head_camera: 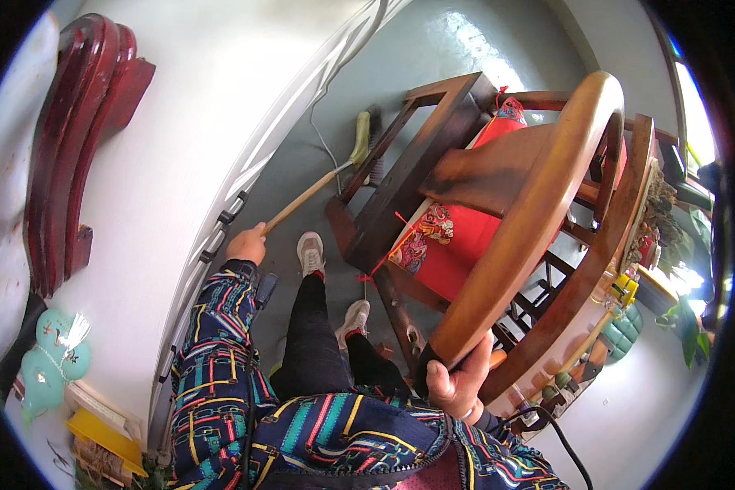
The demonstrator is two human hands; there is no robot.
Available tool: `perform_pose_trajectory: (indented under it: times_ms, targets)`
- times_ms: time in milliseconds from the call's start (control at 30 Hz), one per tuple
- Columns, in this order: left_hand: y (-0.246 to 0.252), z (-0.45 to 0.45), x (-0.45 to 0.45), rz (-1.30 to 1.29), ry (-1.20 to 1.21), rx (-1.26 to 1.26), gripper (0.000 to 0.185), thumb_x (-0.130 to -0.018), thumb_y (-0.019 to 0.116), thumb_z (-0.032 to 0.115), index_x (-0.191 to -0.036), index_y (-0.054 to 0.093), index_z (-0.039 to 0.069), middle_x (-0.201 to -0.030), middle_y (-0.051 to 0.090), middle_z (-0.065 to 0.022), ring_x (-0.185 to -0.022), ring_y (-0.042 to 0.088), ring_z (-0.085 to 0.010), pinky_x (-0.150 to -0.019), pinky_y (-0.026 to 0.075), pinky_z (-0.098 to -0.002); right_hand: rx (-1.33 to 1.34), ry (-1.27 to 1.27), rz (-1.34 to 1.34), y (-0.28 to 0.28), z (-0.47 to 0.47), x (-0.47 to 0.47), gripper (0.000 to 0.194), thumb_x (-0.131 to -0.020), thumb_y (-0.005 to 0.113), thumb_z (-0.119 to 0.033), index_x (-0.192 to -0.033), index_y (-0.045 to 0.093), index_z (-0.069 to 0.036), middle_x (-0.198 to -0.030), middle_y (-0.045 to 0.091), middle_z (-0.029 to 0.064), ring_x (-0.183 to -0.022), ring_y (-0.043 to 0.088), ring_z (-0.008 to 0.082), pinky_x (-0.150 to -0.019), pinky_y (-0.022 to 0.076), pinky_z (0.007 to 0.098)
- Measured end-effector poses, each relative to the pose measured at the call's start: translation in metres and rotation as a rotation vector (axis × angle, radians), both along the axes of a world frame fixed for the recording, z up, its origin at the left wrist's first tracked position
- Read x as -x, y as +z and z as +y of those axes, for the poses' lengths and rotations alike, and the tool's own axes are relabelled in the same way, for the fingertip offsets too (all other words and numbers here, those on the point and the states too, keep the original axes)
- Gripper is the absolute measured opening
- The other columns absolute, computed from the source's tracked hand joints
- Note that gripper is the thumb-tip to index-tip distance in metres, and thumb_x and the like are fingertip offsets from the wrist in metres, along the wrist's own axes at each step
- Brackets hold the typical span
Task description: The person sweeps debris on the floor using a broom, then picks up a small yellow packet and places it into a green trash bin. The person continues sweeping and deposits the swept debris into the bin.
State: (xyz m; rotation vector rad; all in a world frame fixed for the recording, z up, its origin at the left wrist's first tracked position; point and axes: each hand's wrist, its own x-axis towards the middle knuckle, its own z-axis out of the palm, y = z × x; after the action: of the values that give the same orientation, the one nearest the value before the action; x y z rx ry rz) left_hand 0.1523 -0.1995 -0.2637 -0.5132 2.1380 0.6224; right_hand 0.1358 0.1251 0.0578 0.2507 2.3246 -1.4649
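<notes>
My left hand (246, 245) is closed around the wooden handle of a long-handled brush or broom (303, 199). Its pale green head (361, 138), with dark bristles, lies on the floor beside a dark wooden frame. On the right, my right hand (461, 378) grips the lower end of the curved top rail of a wooden armchair (527, 226). The chair is tilted, and a red cushion (465, 245) with embroidered ends and red ties rests on its seat.
A dark wooden base or stool frame (410, 165) stands against the chair. Along the left wall a thin cable (318, 104) trails to the grey floor (294, 159). To the right are a curved wooden table edge (582, 318), more furniture legs and plants (689, 331).
</notes>
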Motion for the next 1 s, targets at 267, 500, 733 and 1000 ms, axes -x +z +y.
perform_pose_trajectory:
  times_ms: [267, 500, 733, 1000]
  targets:
    - [0.024, -0.012, -0.029, 0.141, -0.058, 0.189, 0.035, -0.095, 0.052, 0.021, -0.129, 0.060, 0.019, -0.099, 0.068, -0.0198, -0.090, 0.066, -0.0401, -0.073, 0.049, -0.0531, -0.066, -0.014, 0.095, 0.000, -0.012, 0.009, 0.084, -0.077, 0.077, -0.028, -0.142, 0.032, 0.001, -0.119, 0.058, 0.0116, -0.109, 0.055, 0.0209, -0.098, 0.0426, 0.0350]
    - [0.050, 0.002, -0.043, 0.177, -0.121, 0.355, 0.042, -0.094, 0.047, 0.014, -0.134, 0.059, 0.022, -0.097, 0.064, -0.0160, -0.085, 0.068, -0.0342, -0.073, 0.055, -0.0455, -0.142, 0.016, 0.134, 0.001, -0.014, 0.012, 0.079, -0.074, 0.075, -0.016, -0.141, 0.035, 0.001, -0.119, 0.061, 0.0157, -0.109, 0.058, 0.0235, -0.098, 0.0449, 0.0363]
    - [0.078, 0.033, -0.054, 0.196, -0.001, 0.416, 0.042, -0.093, 0.047, 0.014, -0.134, 0.059, 0.021, -0.095, 0.063, -0.0159, -0.082, 0.068, -0.0335, -0.072, 0.055, -0.0444, -0.151, 0.018, 0.180, 0.000, -0.017, 0.014, 0.075, -0.076, 0.074, -0.014, -0.140, 0.038, 0.002, -0.117, 0.063, 0.0188, -0.110, 0.061, 0.0254, -0.097, 0.0462, 0.0364]
    - [0.110, 0.033, -0.069, 0.222, 0.107, 0.323, 0.043, -0.092, 0.055, 0.014, -0.135, 0.056, 0.019, -0.091, 0.064, -0.0175, -0.082, 0.066, -0.0367, -0.071, 0.054, -0.0458, -0.136, -0.005, 0.195, -0.002, -0.018, 0.014, 0.073, -0.078, 0.075, -0.018, -0.139, 0.040, 0.002, -0.114, 0.063, 0.0200, -0.106, 0.063, 0.0267, -0.093, 0.0481, 0.0363]
